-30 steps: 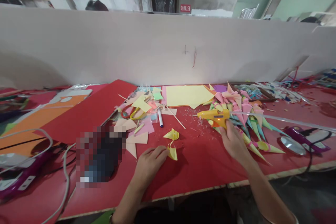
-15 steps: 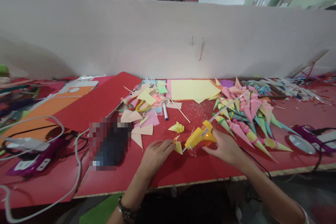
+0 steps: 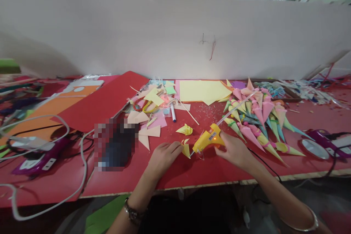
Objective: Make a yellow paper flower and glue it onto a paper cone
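Yellow glue gun (image 3: 207, 139) tilted nozzle down-left, gripped by right hand (image 3: 233, 150), left hand (image 3: 166, 156) pinching yellow piece (image 3: 186, 149)

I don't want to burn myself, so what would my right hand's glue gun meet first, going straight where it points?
The yellow piece pinched in your left hand. The nozzle looks almost on its lower edge, though depth is unclear.

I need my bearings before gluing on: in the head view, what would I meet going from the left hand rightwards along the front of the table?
Left hand, yellow piece at its fingertips, yellow glue gun, right hand, shiny oval disc.
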A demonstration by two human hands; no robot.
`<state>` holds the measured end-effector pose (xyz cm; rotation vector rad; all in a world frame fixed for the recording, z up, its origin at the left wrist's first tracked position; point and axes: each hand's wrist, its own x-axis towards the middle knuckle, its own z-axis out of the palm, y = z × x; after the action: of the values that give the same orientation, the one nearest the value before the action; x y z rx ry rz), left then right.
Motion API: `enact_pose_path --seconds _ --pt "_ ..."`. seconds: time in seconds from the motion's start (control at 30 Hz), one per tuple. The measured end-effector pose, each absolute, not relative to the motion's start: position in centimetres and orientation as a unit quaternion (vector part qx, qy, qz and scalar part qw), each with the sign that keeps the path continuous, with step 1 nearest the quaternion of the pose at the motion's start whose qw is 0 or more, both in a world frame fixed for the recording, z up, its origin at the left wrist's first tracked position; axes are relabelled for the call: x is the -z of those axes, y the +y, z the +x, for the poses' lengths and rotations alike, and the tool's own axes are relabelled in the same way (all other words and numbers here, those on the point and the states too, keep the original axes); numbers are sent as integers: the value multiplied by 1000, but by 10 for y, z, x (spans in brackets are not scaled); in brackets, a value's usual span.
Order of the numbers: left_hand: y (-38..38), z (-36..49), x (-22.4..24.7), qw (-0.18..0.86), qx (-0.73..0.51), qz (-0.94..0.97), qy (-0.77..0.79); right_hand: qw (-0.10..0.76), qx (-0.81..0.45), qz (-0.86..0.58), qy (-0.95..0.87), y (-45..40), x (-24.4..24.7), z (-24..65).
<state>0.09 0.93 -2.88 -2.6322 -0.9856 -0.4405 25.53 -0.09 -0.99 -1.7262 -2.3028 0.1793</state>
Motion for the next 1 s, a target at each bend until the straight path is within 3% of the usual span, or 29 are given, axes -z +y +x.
enact_pose_path --seconds 1.0 --pt "10 3 27 131 168 -919 -333 67 -99 -615 -780 0 5 251"
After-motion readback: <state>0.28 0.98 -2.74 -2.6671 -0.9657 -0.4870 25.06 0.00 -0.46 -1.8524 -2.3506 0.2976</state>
